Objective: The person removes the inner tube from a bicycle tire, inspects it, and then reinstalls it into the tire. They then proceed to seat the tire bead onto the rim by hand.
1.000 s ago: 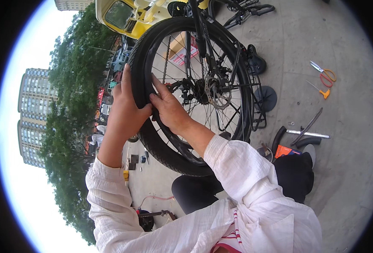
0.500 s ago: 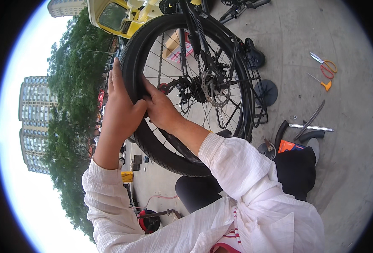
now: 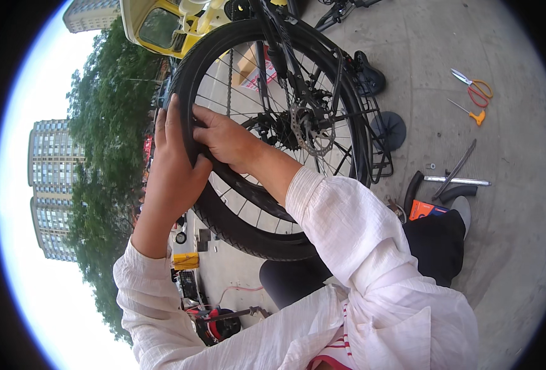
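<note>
A black bicycle tyre (image 3: 236, 231) sits on a spoked wheel with a brake disc (image 3: 310, 132) at its hub; the bicycle stands upside down. My left hand (image 3: 173, 166) wraps around the tyre's left side from outside. My right hand (image 3: 223, 139) presses on the tyre and rim from the inside, right beside the left one. Both sleeves are white.
On the concrete to the right lie orange-handled scissors (image 3: 473, 86), a small orange-handled tool (image 3: 467, 112), a metal bar (image 3: 456, 180), a black tyre lever (image 3: 411, 192) and an orange box (image 3: 426, 209). A yellow vehicle (image 3: 162, 24) stands behind the wheel. A red device (image 3: 214, 324) lies below.
The view has shifted slightly, so the wheel sits higher and to the left. Both hands stay gripped on the same stretch of tyre, the right one pressing a little further along it.
</note>
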The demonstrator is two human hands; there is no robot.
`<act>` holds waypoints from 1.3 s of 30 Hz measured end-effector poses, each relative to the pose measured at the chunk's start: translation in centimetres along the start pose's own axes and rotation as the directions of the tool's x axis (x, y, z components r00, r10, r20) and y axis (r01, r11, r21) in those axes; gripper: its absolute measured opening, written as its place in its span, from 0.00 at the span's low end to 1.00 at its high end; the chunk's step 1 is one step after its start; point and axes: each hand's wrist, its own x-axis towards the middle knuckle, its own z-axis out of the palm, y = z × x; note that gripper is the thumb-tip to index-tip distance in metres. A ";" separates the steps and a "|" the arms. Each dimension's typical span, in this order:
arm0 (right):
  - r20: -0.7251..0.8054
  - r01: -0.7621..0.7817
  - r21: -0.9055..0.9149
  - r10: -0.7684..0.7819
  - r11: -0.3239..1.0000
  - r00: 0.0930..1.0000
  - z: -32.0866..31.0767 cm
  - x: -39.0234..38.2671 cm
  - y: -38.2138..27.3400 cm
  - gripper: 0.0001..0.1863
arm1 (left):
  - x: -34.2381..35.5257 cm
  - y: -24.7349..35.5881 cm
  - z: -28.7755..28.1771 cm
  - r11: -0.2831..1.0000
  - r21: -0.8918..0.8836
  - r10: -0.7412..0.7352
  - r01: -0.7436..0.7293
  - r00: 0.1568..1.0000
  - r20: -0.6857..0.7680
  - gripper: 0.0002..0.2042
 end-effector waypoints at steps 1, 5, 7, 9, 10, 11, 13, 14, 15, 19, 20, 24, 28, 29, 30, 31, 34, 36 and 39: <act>0.006 -0.015 -0.006 0.015 1.000 1.000 -0.1 0.4 0.0 0.25 | -0.1 -0.1 -0.1 1.000 0.017 0.001 -0.002 1.000 0.010 0.43; 0.017 -0.035 0.058 0.034 0.998 0.999 -1.6 0.6 -0.7 0.25 | 1.3 0.9 -0.6 0.991 -0.132 -0.009 0.015 0.999 0.047 0.41; -0.004 -0.067 0.123 0.068 0.990 0.998 -1.3 0.2 -0.8 0.25 | 3.1 -1.1 -1.0 0.991 0.014 0.134 -0.133 0.989 -0.055 0.32; -0.003 -0.106 0.184 0.108 0.977 0.994 -0.5 0.0 -0.2 0.25 | 5.9 -2.0 -1.8 0.922 0.311 0.275 -0.231 0.956 -0.105 0.26; -0.001 -0.094 0.195 0.096 0.976 0.995 -0.5 0.1 -0.3 0.26 | 8.2 -1.8 -1.7 0.939 0.254 0.256 -0.230 0.964 -0.072 0.27; -0.002 -0.083 0.203 0.086 0.976 0.996 -0.8 0.2 -0.2 0.26 | 10.4 -1.4 -1.2 0.952 0.270 0.161 -0.147 0.986 -0.033 0.30; 0.004 -0.099 0.215 0.101 0.972 0.995 -0.4 0.1 -0.6 0.27 | 14.1 -2.2 -0.3 0.846 0.528 0.106 -0.068 0.994 -0.042 0.27; -0.002 -0.122 0.208 0.125 0.970 0.992 -0.2 -0.2 -1.1 0.27 | 15.4 -1.4 0.1 0.835 0.550 0.006 -0.021 1.000 0.030 0.25; -0.013 -0.141 0.193 0.146 0.971 0.989 -0.5 -0.5 -1.5 0.27 | 16.9 0.1 0.7 0.822 0.569 -0.086 0.017 0.992 0.095 0.22; -0.130 -0.058 -0.015 0.056 0.998 0.990 -1.5 0.1 0.1 0.31 | 20.5 0.0 4.8 0.717 0.694 -0.138 0.070 0.989 0.043 0.14; -0.090 -0.097 0.067 0.103 0.993 0.991 0.1 -0.4 1.4 0.31 | 19.0 -1.3 4.3 0.659 0.747 -0.187 0.092 0.981 0.044 0.15; -0.038 -0.156 0.067 0.159 0.985 0.987 -2.1 -1.6 -1.1 0.31 | 21.4 1.8 6.2 0.617 0.776 -0.142 0.128 0.989 -0.050 0.10; 0.037 -0.393 -0.116 0.400 0.912 0.916 -2.9 -5.3 -2.9 0.28 | 20.5 0.2 5.9 0.623 0.777 -0.072 0.090 0.996 -0.058 0.11; 0.039 -0.405 -0.185 0.418 0.896 0.907 -3.1 -6.1 -2.8 0.28 | 20.5 0.1 5.7 0.616 0.783 -0.062 0.086 0.996 -0.060 0.11; 0.040 -0.414 -0.252 0.437 0.875 0.899 -3.1 -6.6 -2.4 0.28 | 20.6 0.1 5.6 0.663 0.736 -0.141 0.138 0.988 -0.059 0.14; 0.077 -0.397 -0.224 0.423 0.890 0.903 -3.0 -7.0 -1.6 0.28 | 20.6 0.1 5.5 0.701 0.686 -0.218 0.194 0.974 -0.052 0.16; 0.019 -0.417 -0.329 0.447 0.847 0.894 -2.6 -7.4 -1.0 0.28 | 18.4 1.2 4.5 0.759 0.651 -0.062 0.029 0.998 0.027 0.24; 0.036 -0.359 -0.415 0.410 0.836 0.912 -1.9 -7.6 -0.2 0.28 | 14.9 0.6 4.0 0.758 0.568 0.390 -0.319 0.921 -0.004 0.18; -0.036 -0.189 -0.534 0.201 0.824 0.979 -2.8 -7.7 0.6 0.29 | 9.4 4.2 2.4 0.781 0.211 0.532 -0.588 0.803 0.270 0.13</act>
